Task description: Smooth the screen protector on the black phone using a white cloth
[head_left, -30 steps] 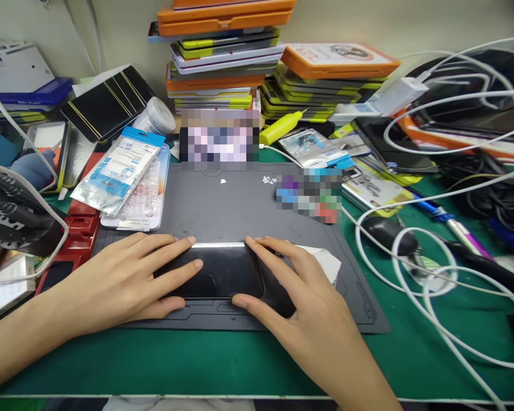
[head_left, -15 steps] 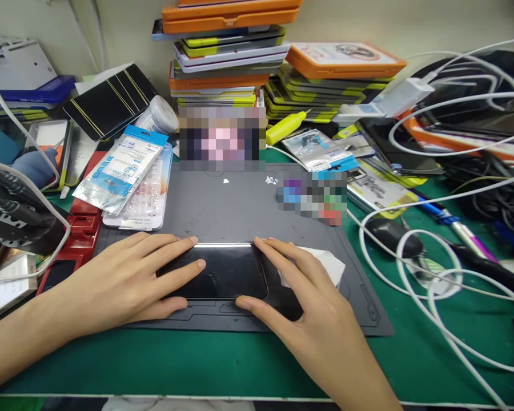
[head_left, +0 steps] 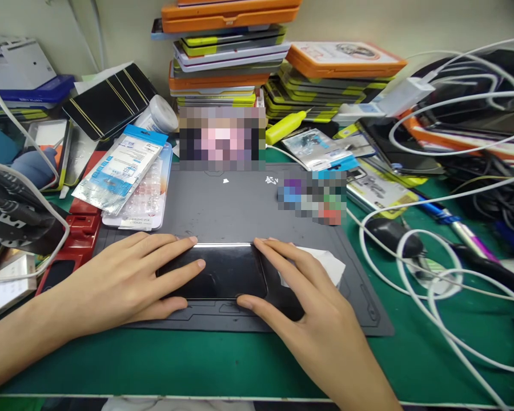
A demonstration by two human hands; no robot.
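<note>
A black smartphone [head_left: 231, 274] lies flat, screen up, on the dark grey work mat [head_left: 214, 211], its long side running left to right. My left hand [head_left: 126, 279] grips its left end, with the thumb at the near edge, a finger at the far edge and another finger resting on the glass. At the right end, my right hand [head_left: 310, 288] holds the phone between the thumb on the near edge and fingers on the far edge. Partly behind my right hand lies a crumpled white wipe or paper [head_left: 329, 264].
Left of the mat are a blue-and-white packet [head_left: 120, 168] and a red fixture [head_left: 85, 225]. Stacked orange cases [head_left: 229, 17] stand behind. A yellow-green tube [head_left: 286, 127] lies before them. White cables [head_left: 445, 325] loop across the green table on the right. Two patches are pixelated.
</note>
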